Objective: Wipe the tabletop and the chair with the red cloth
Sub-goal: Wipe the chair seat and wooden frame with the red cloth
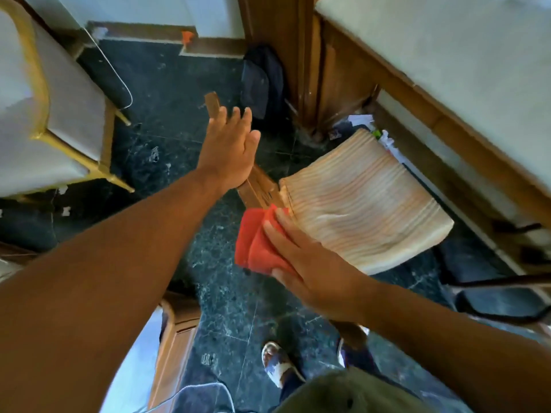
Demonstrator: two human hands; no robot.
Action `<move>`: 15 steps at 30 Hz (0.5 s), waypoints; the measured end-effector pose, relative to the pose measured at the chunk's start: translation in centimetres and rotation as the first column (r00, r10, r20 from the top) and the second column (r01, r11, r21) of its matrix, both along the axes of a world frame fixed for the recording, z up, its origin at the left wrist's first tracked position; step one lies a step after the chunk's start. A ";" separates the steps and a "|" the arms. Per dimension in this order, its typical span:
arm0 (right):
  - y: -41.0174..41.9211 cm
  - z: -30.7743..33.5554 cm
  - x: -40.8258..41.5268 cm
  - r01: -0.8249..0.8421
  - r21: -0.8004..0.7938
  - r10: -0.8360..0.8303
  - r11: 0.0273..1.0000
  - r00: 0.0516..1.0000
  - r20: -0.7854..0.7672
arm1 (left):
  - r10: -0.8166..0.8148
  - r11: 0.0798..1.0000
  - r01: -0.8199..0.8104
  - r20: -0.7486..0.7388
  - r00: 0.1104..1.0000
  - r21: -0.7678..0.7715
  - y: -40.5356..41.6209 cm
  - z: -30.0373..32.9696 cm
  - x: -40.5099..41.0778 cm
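A wooden chair stands below me, its striped cushioned seat (366, 201) pointing towards the table (447, 55) at the upper right. My right hand (310, 263) presses the red cloth (256, 242) against the near left corner of the seat, where the seat meets the backrest. The brown wooden backrest (259, 186) runs up to the left. My left hand (229, 150) lies against the top of the backrest with its fingers spread flat, not curled around the wood.
A white armchair with a gold frame (44, 108) stands at the left. A dark bag (262, 81) leans against the wooden table leg (310, 70). Papers (363, 122) lie under the table. The floor is dark green marble (167, 93). My feet (280, 362) are at the bottom.
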State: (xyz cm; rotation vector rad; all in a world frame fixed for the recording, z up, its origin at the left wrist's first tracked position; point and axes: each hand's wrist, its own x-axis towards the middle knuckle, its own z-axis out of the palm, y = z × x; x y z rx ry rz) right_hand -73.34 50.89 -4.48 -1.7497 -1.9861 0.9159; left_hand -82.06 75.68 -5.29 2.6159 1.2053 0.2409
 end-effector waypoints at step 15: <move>-8.8 -2.5 1.2 0.194 -0.226 -0.289 0.954 0.793 -0.537 | 0.001 0.999 0.000 -0.015 1.000 0.053 0.2 -0.9 0.0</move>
